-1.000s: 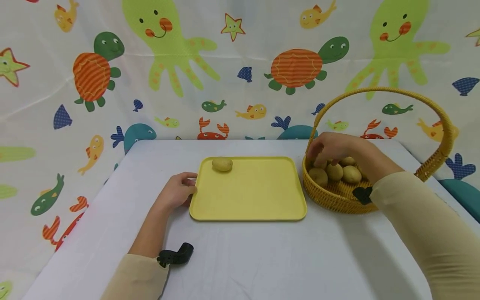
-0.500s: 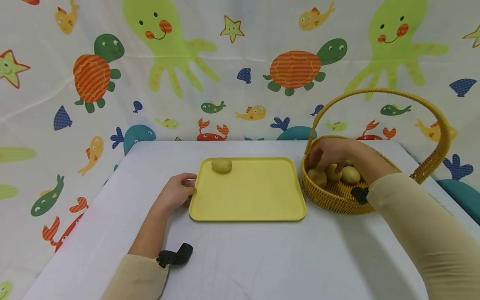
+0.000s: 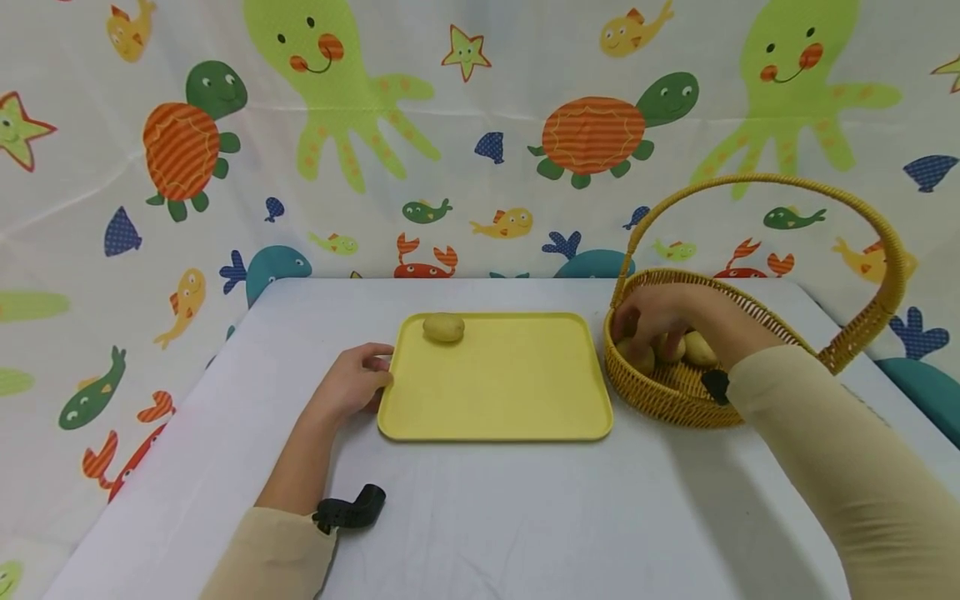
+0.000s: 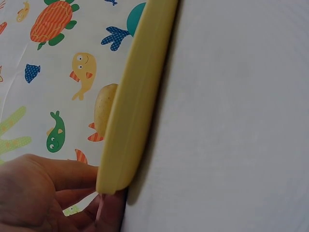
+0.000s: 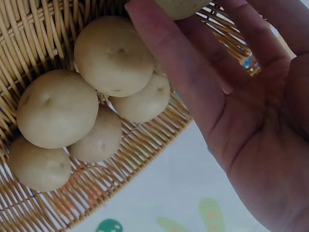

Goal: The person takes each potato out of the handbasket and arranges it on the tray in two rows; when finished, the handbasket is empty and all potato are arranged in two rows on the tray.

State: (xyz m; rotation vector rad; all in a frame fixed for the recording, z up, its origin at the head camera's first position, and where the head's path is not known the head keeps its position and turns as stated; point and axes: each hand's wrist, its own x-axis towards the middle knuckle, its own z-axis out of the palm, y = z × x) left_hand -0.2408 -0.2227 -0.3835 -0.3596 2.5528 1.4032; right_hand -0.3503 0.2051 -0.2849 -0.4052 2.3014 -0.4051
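My left hand holds the left edge of a yellow tray. In the left wrist view, one finger meets the rim and others curl below the tray's corner. A single potato lies near the tray's back left. My right hand reaches down into a wicker basket with a tall handle. Its fingers are bent round a potato at the basket's left side; the fingertips are cut off in the right wrist view. Several more potatoes lie beside this hand.
The basket's arched handle rises above the right forearm. A white cloth covers the table. Behind it hangs a curtain printed with sea animals. Each wrist wears a black camera mount.
My right hand has sunk lower into the basket, down over the potato at its left side. My left hand, the tray and the potato on it have stayed put.
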